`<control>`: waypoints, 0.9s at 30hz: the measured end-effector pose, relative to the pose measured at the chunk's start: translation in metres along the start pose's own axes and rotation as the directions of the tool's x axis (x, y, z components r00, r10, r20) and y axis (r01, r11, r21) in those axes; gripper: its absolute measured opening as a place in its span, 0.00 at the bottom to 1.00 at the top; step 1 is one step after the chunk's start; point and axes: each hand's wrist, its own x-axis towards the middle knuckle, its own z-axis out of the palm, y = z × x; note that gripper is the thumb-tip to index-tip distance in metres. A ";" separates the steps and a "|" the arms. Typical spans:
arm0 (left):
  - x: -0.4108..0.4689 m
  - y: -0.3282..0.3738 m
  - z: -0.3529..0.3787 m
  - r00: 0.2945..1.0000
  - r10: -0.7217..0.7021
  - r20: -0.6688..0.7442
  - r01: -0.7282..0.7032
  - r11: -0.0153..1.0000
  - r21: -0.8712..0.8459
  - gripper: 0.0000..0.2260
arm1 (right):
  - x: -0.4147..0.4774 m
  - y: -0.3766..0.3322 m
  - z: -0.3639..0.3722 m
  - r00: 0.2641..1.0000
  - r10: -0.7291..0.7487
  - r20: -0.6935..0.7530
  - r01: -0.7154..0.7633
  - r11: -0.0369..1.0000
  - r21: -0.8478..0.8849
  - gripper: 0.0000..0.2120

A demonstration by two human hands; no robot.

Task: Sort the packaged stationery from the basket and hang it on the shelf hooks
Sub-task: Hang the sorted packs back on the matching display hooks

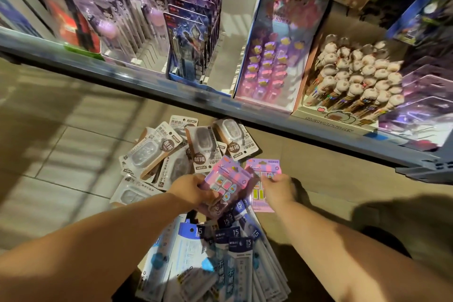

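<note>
Both hands are low over a heap of packaged stationery on the floor [61,142], just in front of the shelf [171,88].

The left hand [193,190] has its fingers curled round the lower edge of a pink pack [226,180]. The pack is tilted and shows a grid of small coloured pieces under clear plastic. It seems to be the top of a small stack in that hand, though the blur makes this hard to tell.

The right hand [278,189] pinches a second pack [263,167] of the same pink kind by its right edge, thumb on the front. This pack is just beside the first one, and their edges overlap or nearly touch.

Beyond the hands lie tape packs [157,154] with brown and white cards, overlapping one another. Nearer the person, ruler packs [235,247] in blue and white, marked 15, fan out in a loose stack between the forearms.

On the shelf, purple pen packs [117,19] stand in rows in a tray at the left. Dark blue packs [188,39] stand in rows just beside them. To the right are a pink pen box [267,64] and then a box of plush-topped pens [355,76].
</note>
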 end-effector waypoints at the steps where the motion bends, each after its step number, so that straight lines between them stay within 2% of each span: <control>1: 0.003 -0.001 0.000 1.000 0.003 -0.014 -0.004 0.999 -0.036 0.07 | 0.001 0.004 -0.004 1.000 0.013 -0.028 -0.016 0.995 -0.103 0.22; 4: 0.008 -0.003 -0.005 0.999 0.011 -0.042 -0.017 0.990 -0.141 0.08 | -0.001 0.010 -0.012 0.999 0.021 -0.028 -0.028 0.957 -0.287 0.30; 6: 0.010 -0.003 -0.008 0.999 0.016 -0.041 -0.025 0.972 -0.233 0.09 | -0.001 0.010 -0.010 0.999 0.035 0.003 -0.033 0.953 -0.300 0.36; 9: 0.013 -0.003 -0.011 0.993 0.019 -0.118 -0.046 0.972 -0.229 0.09 | 0.001 0.008 0.002 0.999 0.035 0.024 -0.026 0.946 -0.322 0.42; 13: 0.017 -0.003 -0.016 0.992 0.011 -0.122 -0.046 0.956 -0.291 0.11 | 0.000 -0.001 0.006 0.999 0.041 0.030 -0.028 0.934 -0.355 0.42; 16: 0.017 -0.001 -0.015 0.994 0.014 -0.111 -0.052 0.938 -0.344 0.08 | 0.002 -0.001 0.004 0.998 0.051 0.045 -0.033 0.939 -0.343 0.42; 22: 0.017 0.001 -0.016 0.992 0.009 -0.122 -0.052 0.934 -0.355 0.08 | 0.009 0.010 0.003 1.000 -0.015 0.016 0.020 0.951 -0.307 0.45; 27: 0.015 0.001 -0.013 0.990 0.017 -0.137 -0.061 0.943 -0.326 0.07 | 0.009 0.012 0.005 0.998 -0.067 0.001 0.065 0.976 -0.207 0.45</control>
